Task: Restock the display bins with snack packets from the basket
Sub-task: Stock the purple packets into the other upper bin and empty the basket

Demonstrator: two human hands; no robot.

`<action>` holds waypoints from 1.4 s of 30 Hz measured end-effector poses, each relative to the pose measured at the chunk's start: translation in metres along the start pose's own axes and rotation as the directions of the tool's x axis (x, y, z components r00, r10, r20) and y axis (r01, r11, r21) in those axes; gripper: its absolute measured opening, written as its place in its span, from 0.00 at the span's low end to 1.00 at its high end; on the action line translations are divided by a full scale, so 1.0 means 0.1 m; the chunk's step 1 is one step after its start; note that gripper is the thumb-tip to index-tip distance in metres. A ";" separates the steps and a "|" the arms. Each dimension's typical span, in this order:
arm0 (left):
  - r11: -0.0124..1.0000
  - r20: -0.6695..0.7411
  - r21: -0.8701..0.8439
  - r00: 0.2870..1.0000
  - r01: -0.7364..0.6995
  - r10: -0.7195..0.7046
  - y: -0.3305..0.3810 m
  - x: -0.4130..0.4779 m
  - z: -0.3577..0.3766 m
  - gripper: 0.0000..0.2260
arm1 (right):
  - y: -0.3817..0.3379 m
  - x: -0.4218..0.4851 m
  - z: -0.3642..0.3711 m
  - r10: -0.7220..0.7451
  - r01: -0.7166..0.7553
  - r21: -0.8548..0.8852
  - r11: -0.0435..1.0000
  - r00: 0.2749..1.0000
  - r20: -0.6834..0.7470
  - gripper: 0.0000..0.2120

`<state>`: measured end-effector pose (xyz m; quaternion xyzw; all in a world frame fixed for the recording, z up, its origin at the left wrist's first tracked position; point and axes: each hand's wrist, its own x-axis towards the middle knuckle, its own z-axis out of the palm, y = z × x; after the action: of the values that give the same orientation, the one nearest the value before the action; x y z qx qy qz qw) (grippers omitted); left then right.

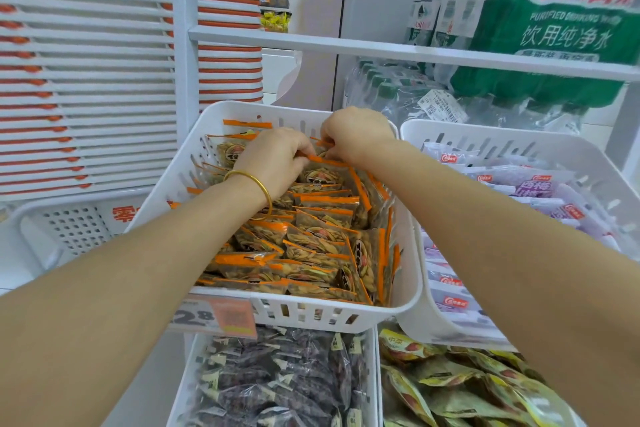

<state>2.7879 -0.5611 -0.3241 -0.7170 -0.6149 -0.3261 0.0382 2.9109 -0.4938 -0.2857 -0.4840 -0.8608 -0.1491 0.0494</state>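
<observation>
My left hand (273, 159) and right hand (353, 137) each pinch orange-edged packets (322, 239) by the far edge of the white bin (311, 317), which is full of them. Purple packets (533, 189) fill the neighbouring bin (450, 130) on the right.

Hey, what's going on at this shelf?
A person is tidying orange-edged snack packets in a white bin. Both hands reach to the back of the bin. The left hand, which wears a gold bangle, and the right hand each pinch packets there. The bin looks nearly full.
</observation>
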 end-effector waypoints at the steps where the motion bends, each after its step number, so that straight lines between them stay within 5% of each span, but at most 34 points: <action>1: 1.000 0.006 0.015 1.000 -0.002 0.002 0.00 0.00 -0.01 0.09 | 0.00 0.00 -0.01 -0.006 0.006 0.008 1.000 1.000 0.013 0.03; 6: 0.985 0.059 0.171 0.998 -0.038 0.029 0.02 -0.01 0.02 0.10 | 0.15 -0.13 -0.11 0.082 -0.069 0.192 0.979 0.995 -0.058 0.15; 12: 0.960 0.101 0.275 0.995 -0.050 0.023 0.06 0.03 0.00 0.11 | 0.16 -0.34 -0.10 0.074 -0.066 0.120 0.991 0.996 -0.056 0.09; 21: 0.999 -0.039 -0.008 0.998 -0.043 0.043 0.45 -0.86 -0.52 0.12 | 0.08 -1.50 -0.41 0.192 -0.070 0.511 0.857 0.963 -0.189 0.11; 26: 0.989 0.179 -0.144 0.984 0.016 0.010 0.91 -2.23 -0.74 0.12 | -0.47 -2.78 -0.30 0.129 -0.055 0.715 0.697 0.990 -0.050 0.09; 29: 0.983 0.465 -0.123 0.883 0.139 -0.067 1.05 -3.01 -0.80 0.09 | -0.85 -3.42 -0.02 -0.010 -0.114 0.729 0.675 0.986 0.164 0.10; 34: 0.977 0.749 0.047 0.640 0.209 -0.172 1.16 -4.01 -0.83 0.09 | -1.50 -4.21 0.76 -0.346 -0.139 0.659 0.739 0.761 0.549 0.11; 42: 0.973 0.850 0.167 0.477 0.158 -0.223 1.09 -4.55 -0.71 0.12 | -2.13 -5.37 1.81 -0.530 -0.109 0.549 0.829 0.160 0.833 0.25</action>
<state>2.8431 -1.0100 -0.4650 -0.7091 -0.6372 0.0937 -0.2871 3.0241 -0.9821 -0.6258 -0.3029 -0.7582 0.4090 -0.4074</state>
